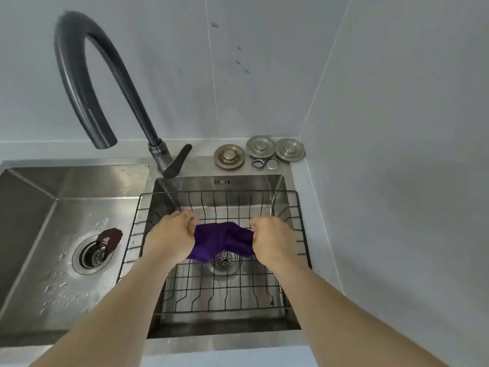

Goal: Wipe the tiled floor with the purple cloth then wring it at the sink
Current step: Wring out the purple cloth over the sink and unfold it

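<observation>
The purple cloth (222,241) is bunched and stretched between both hands above the right basin of the steel sink (185,184). My left hand (172,234) grips its left end in a closed fist. Its right end is clenched in my right hand (272,238). The cloth hangs just over the round drain strainer (225,260), inside the black wire rack (299,223) that sits in this basin.
The dark curved faucet (90,75) arches over the left basin (53,234), with its lever (178,160) at the base. A brown scrap (109,239) lies by the left drain. Metal drain stoppers (260,147) and rings rest on the back ledge. Tiled walls close in behind and right.
</observation>
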A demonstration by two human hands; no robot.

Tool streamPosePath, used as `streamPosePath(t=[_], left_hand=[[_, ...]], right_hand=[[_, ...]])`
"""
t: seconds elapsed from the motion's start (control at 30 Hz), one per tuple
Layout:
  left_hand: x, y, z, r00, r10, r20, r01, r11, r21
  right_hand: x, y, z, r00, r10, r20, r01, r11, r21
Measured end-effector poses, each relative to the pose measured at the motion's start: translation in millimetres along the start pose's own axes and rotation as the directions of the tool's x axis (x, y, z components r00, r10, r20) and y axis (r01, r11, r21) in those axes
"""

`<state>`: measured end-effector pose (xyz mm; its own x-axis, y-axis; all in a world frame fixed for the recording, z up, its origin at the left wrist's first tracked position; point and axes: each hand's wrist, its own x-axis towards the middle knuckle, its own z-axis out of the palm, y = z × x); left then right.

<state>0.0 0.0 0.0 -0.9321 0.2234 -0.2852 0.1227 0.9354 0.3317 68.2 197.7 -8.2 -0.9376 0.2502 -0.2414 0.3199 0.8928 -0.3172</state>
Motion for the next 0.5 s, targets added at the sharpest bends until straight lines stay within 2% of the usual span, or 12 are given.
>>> streamPosePath(t=[0.17,0.33,0.5], left_hand=[[18,-9,18,0.99,-0.109,0.09,0.103,0.993,0.066],[23,-12,29,0.986,-0.153,0.067,0.146,0.985,0.091],[24,-13,30,0.977,-0.187,0.098,0.186,0.982,0.025]], right_hand=[[18,3,18,0.998,0.056,0.011,-0.057,0.998,0.028],[24,4,28,0.993,0.114,0.044,-0.118,0.987,0.113],[27,5,26,0.984,0.157,0.084,-0.166,0.98,0.107]])
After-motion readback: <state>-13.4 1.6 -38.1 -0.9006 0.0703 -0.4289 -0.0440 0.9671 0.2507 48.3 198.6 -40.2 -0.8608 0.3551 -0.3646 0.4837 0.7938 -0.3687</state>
